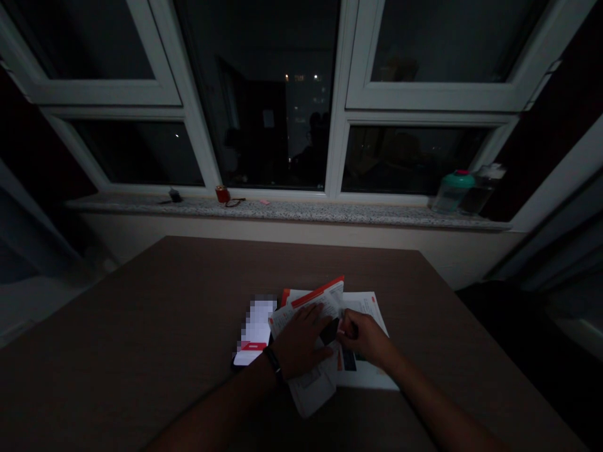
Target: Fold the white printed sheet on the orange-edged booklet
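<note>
My left hand [301, 339], with a dark band on its wrist, lies over a white printed leaflet [311, 392] with an orange-red top edge. Its fingers are stretched out across the tilted paper, thumb apart. Between thumb and fingers shows a small dark rectangle [330, 331]; I cannot tell whether it is printed or a separate thing. My right hand [360, 336] is closed in a pinch at the leaflet's right edge, and what its fingertips hold is too dim to name. Under both hands lies another printed sheet [370, 380]. Left of the papers is a phone [258, 320] with a lit screen.
The brown table [198, 276] reaches toward a stone windowsill [301, 213]. On the sill stand a red jar [222, 193], a small dark bottle [174, 195], a green-topped container [453, 190] and a clear container [481, 191]. A dark window rises behind; the room is dim.
</note>
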The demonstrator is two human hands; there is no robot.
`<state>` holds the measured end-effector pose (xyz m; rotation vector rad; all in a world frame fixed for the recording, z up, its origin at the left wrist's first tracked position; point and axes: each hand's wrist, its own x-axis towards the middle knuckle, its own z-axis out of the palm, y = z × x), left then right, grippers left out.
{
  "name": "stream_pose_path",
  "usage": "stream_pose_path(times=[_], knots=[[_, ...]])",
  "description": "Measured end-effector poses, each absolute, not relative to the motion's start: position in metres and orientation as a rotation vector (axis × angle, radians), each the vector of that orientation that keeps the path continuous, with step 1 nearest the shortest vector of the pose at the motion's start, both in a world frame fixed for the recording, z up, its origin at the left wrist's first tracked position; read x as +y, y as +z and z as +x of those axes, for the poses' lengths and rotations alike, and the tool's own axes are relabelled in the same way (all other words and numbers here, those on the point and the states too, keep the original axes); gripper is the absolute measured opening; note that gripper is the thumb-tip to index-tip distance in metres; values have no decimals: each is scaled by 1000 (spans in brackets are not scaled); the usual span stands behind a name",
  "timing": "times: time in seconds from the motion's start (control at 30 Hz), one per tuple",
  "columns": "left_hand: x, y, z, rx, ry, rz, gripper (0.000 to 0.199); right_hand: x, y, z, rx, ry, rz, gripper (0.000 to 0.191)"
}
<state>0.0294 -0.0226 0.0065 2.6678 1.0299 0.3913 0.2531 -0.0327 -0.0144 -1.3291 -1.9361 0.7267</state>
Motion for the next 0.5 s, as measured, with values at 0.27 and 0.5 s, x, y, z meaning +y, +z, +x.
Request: stream_pose_path(times=[0.27,0.5], knots=[[-23,11,32,1036,428,2692,51,-30,-15,257,-1763,760,-1334,12],[-25,11,34,1053,360,2719,56,-28,-16,256,-1756,744,-1329,14]])
